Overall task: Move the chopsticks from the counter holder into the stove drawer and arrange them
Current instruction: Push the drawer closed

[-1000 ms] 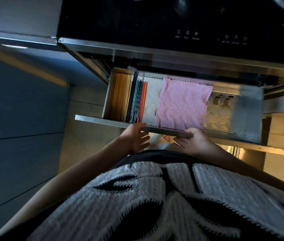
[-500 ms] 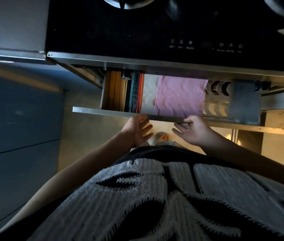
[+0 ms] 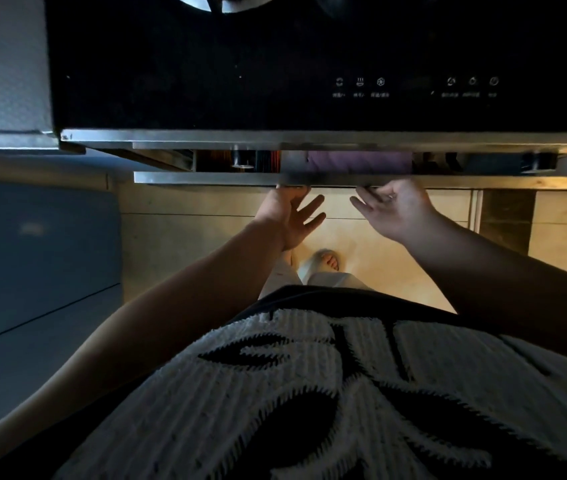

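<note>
The drawer [image 3: 310, 177] under the stove [image 3: 275, 64] stands open only by a narrow slit, so the step in hand looks like the last one: shutting it with the chopsticks stowed. The left hand [image 3: 292, 216] is spread open, palm up, its fingertips meeting the lower edge of the drawer front near the middle; it grasps nothing. The right hand [image 3: 391, 209] is loosely curled with its fingers against the same edge just to the right, pressing rather than clasping. The next move calls for an even push from both hands so the front goes in square. The chopsticks [image 3: 264, 160] show only as a dim strip of coloured ends at the left end of the slit, beside a pink cloth [image 3: 358, 161]; whether they lie neatly cannot be made out. The counter holder is out of view.
</note>
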A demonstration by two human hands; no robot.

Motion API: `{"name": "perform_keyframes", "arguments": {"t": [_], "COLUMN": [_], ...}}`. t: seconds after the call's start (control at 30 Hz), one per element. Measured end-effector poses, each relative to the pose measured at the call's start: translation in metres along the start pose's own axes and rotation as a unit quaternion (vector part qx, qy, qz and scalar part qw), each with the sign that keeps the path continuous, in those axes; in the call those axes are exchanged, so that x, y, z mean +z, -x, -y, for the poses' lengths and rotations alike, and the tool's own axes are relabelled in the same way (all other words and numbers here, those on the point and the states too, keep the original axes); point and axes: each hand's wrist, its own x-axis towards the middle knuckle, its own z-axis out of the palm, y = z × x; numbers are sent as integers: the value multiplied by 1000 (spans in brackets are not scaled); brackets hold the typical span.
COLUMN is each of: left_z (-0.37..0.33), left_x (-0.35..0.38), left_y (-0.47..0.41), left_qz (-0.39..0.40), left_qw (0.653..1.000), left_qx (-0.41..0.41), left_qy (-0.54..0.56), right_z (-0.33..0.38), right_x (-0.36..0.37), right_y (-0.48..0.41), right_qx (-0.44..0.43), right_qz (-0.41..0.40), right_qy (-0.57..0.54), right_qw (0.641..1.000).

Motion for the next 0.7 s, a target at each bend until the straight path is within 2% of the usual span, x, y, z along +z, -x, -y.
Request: {"name": "perform_keyframes", "arguments": {"t": [0.37, 0.6, 0.7], "left_z": [-28, -37, -42], "left_x": [15, 13, 0], "left_y": [-23, -28, -24], "left_qz": [25, 20, 7], "left_qw": [999, 998, 992], "left_qx": [31, 42, 35], "left_qy": [6, -44, -123], "right_z": [20, 27, 25], "right_x": [31, 29, 22], "right_y": [-17, -20, -7], "right_qx": [-20, -26, -22], "right_qz": [4, 40, 65], "right_qy": [-60, 15, 65], "right_qw": [998, 999, 996]}}
